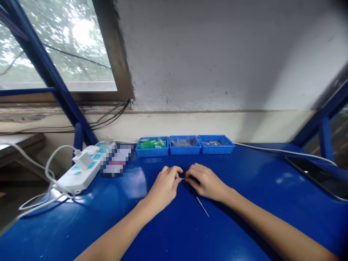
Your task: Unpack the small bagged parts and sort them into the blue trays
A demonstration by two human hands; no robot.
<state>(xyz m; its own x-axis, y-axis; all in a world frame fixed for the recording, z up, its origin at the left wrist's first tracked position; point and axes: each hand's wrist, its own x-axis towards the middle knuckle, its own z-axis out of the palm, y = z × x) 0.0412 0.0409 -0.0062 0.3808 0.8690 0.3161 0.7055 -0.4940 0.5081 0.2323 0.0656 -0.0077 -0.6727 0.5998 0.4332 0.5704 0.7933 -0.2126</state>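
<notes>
My left hand (168,182) and my right hand (206,180) meet over the middle of the blue table (174,232), fingertips pinched close together. Between them runs a small, thin, light-coloured piece (183,179); its ends are hidden by the fingers, and its kind is too small to make out. Both hands are closed on it. Just below my right hand, a slim metal rod (202,207) lies slantwise on the table, touched by neither hand.
Behind the hands stand three blue bins: one with green packets (152,144), a middle bin (185,149) with small parts, one with metal pieces (216,148). A power strip (81,174) with white cables and a blurred phone-like object (117,161) lie left. A black phone (317,176) lies right.
</notes>
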